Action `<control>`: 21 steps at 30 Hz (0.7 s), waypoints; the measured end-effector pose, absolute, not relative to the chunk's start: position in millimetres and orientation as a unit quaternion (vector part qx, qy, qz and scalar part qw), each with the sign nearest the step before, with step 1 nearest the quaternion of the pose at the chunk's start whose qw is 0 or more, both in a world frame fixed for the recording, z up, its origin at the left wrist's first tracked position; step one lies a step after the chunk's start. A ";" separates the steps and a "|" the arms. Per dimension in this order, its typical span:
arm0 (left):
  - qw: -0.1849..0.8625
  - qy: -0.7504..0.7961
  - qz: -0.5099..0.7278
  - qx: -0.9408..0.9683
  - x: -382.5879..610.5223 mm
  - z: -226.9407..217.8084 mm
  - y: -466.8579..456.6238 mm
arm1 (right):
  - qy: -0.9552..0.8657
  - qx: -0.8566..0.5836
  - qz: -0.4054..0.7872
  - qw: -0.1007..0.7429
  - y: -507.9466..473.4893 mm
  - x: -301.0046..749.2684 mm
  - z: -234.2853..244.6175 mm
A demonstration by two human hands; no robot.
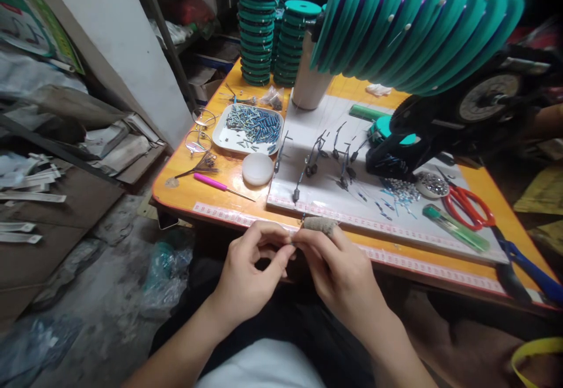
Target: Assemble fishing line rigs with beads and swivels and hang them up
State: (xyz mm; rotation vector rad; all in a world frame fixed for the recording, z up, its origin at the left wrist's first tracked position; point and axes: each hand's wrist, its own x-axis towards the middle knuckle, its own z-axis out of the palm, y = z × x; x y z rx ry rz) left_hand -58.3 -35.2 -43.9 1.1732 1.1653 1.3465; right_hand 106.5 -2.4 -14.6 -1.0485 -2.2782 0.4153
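My left hand [250, 271] and my right hand [347, 276] meet fingertip to fingertip in front of the table's near edge. Both are closed in a pinch, and what lies between the fingertips is too small to name. Along the fingers of my right hand runs a grey, cloth-like roll [320, 225]; whether it wraps a finger I cannot tell. Just beyond, on a white board [281, 191], lie several dark weights on twisted lines, one weight [296, 194] being closest to my hands. A printed measuring tape [237, 215] runs along the table's front edge.
A white tray [216, 136] of small blue pieces, a round white lid [257, 169] and a pink-handled pick [211, 181] are at left. Green spools [259, 30] stand behind; more green discs [413, 24] overhang a black machine [440, 124]. Red-handled scissors [466, 206] lie right.
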 end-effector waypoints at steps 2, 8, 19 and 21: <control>0.568 0.459 0.551 0.405 -56.3 -39.9 -33.4 | -0.863 -0.387 0.107 0.306 -4.1 108.0 -15.4; 0.638 0.444 0.527 0.344 -54.4 -29.8 -27.5 | -0.874 -0.360 -0.004 0.326 -8.9 114.7 -13.4; 0.655 0.445 0.507 0.341 -49.7 -32.6 -32.6 | -0.848 -0.407 0.031 0.337 -15.3 127.4 -11.0; 0.638 0.456 0.510 0.354 -47.9 -35.0 -34.3 | -0.803 -0.470 -0.021 0.366 -24.1 143.2 -14.1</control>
